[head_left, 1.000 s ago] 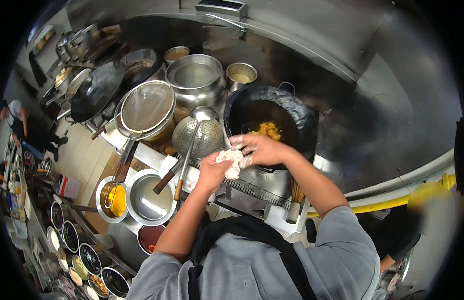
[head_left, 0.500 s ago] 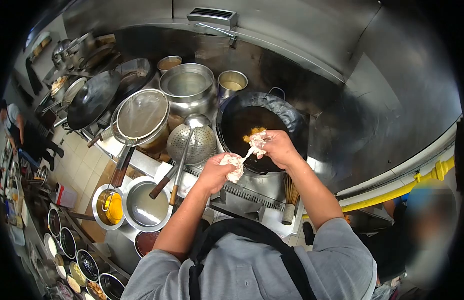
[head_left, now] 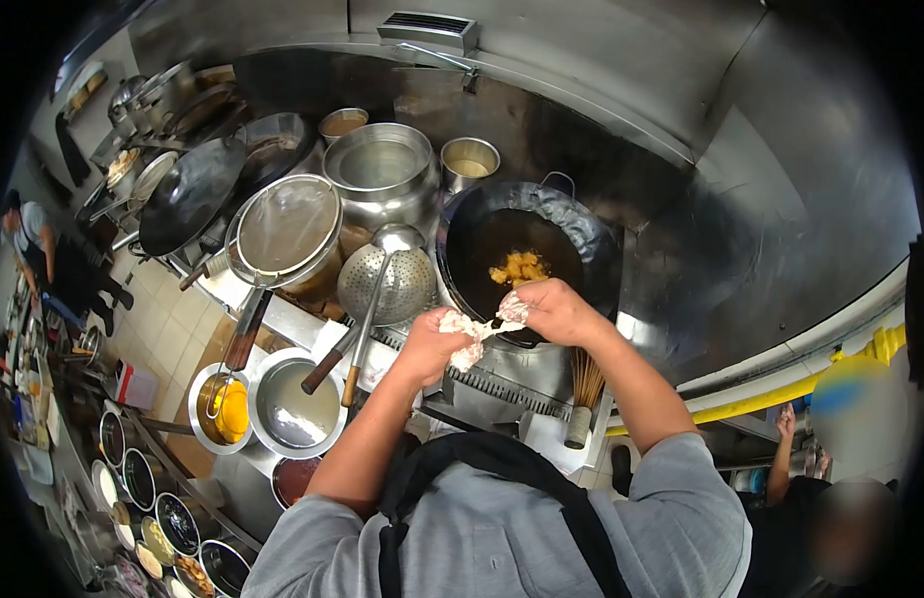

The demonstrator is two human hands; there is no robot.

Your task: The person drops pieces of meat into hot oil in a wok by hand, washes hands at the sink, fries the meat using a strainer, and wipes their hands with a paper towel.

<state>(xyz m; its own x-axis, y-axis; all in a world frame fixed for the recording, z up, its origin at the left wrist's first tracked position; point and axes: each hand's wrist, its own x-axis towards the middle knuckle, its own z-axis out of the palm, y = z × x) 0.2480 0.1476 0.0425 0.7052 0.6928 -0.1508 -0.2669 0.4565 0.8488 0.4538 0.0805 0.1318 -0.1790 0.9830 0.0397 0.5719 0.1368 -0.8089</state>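
Observation:
My left hand [head_left: 428,347] is closed around a clump of pale, batter-coated raw food [head_left: 464,327], likely meat. My right hand [head_left: 553,313] pinches a piece of the same stuff, and a thin sticky strand stretches between the two. Both hands are over the near rim of a large black wok [head_left: 470,211] filled with dark oil. Golden fried pieces [head_left: 520,267] float in the oil just beyond my right hand.
Left of the wok lie a perforated skimmer [head_left: 382,284], a ladle and a mesh strainer [head_left: 287,224] over a pot. Closer in are bowls of egg [head_left: 230,411] and cloudy liquid [head_left: 297,399]. A bamboo brush [head_left: 583,399] stands at right. Other people are at both sides.
My right hand has drawn lower, back toward the wok's near rim, and more of the golden pieces show. The person at right has shifted, with a raised hand now visible.

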